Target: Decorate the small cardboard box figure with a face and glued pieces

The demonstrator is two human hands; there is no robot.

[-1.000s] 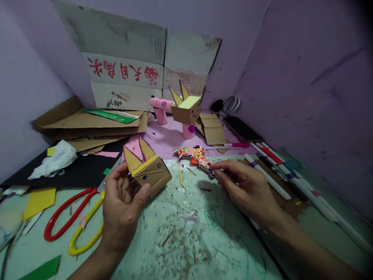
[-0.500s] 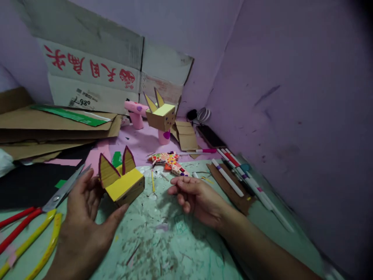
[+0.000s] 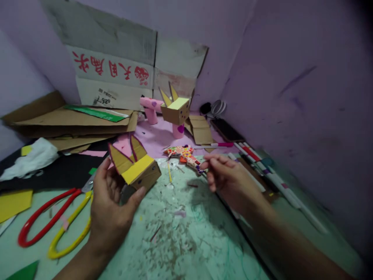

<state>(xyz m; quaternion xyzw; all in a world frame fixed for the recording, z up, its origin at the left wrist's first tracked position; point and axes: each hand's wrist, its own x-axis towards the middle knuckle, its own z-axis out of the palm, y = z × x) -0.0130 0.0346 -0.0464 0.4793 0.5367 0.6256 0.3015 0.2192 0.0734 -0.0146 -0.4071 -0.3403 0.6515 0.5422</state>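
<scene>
My left hand (image 3: pixel 109 206) is closed round a small cardboard box head (image 3: pixel 136 171) with a yellow top and two pointed ears, held just above the green cutting mat (image 3: pixel 180 241). My right hand (image 3: pixel 229 177) hovers to the right with its fingers curled and pinched beside a colourful patterned glue gun (image 3: pixel 185 153) lying on the mat; what the fingers pinch, if anything, is too small to make out. Behind stands a finished cardboard animal (image 3: pixel 175 112) with pink legs.
Red and yellow scissors (image 3: pixel 52 223) lie at the left. Flattened cardboard (image 3: pixel 72 120) and a printed box (image 3: pixel 113 74) stand at the back. Several markers (image 3: pixel 256 159) and a phone (image 3: pixel 227 130) line the right wall. White tissue (image 3: pixel 32 157) and yellow paper (image 3: pixel 13 202) lie far left.
My left hand has lifted the box head off the mat and tilted it. My right hand has risen towards the glue gun. The view has swung back to the left.
</scene>
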